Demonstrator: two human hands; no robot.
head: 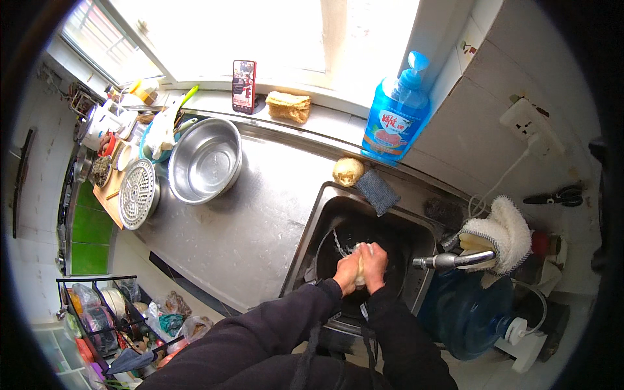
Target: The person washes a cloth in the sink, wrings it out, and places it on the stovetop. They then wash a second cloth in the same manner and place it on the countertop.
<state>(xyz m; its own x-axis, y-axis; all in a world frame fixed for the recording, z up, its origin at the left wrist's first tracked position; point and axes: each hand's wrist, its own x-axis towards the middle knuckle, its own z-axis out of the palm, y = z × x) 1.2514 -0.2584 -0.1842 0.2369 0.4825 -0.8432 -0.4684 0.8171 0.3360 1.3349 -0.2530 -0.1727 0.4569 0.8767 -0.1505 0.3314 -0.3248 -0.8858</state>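
Note:
Both my hands are low over the steel sink [322,214], pressed together around a pale, whitish cloth-like thing [360,275]. My left hand [347,274] grips it from the left and my right hand [374,265] from the right; what exactly it is cannot be told. Water runs or splashes just left of my hands. To their right, the metal faucet [438,262] reaches over the sink's edge. A grey-blue scouring pad [378,191] and a round yellowish sponge or scrubber [348,171] lie on the sink's back rim.
A steel basin [207,161] and a perforated steamer plate [137,195] stand on the counter at left. On the sill are a phone [243,87], a folded yellow cloth [289,107] and a blue dish soap bottle [397,117]. A large water bottle [463,312] is at right.

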